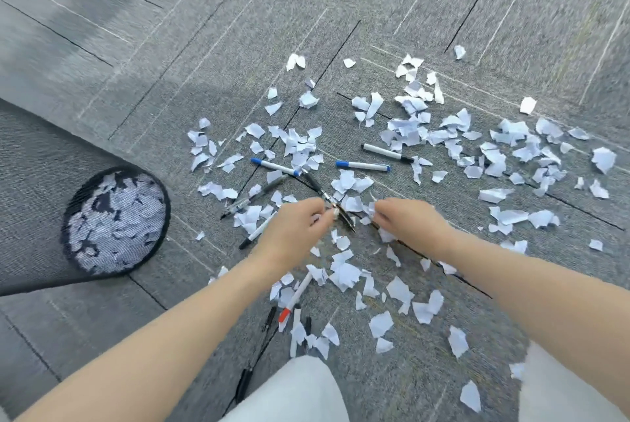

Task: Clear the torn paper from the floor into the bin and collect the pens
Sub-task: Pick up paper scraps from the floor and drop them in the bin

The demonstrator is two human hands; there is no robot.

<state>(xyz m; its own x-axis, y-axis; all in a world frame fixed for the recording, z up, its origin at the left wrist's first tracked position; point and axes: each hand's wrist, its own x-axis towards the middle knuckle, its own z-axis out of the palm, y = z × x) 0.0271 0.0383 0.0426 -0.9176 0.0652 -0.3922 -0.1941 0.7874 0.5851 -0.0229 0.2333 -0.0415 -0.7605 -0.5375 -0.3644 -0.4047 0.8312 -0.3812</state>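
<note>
Torn white paper scraps lie scattered over the grey carpet. Several pens lie among them: two blue-capped markers, a black-capped marker, a red-capped marker, and a black pen. A black mesh bin lies tipped at the left, with scraps inside. My left hand is curled, pinching small scraps near the black pen's tip. My right hand is curled over scraps just to the right. The hands are close together over the middle of the pile.
My knees in light trousers fill the bottom edge. More dark pens lie near them. Bare carpet stretches beyond the pile at the top and left.
</note>
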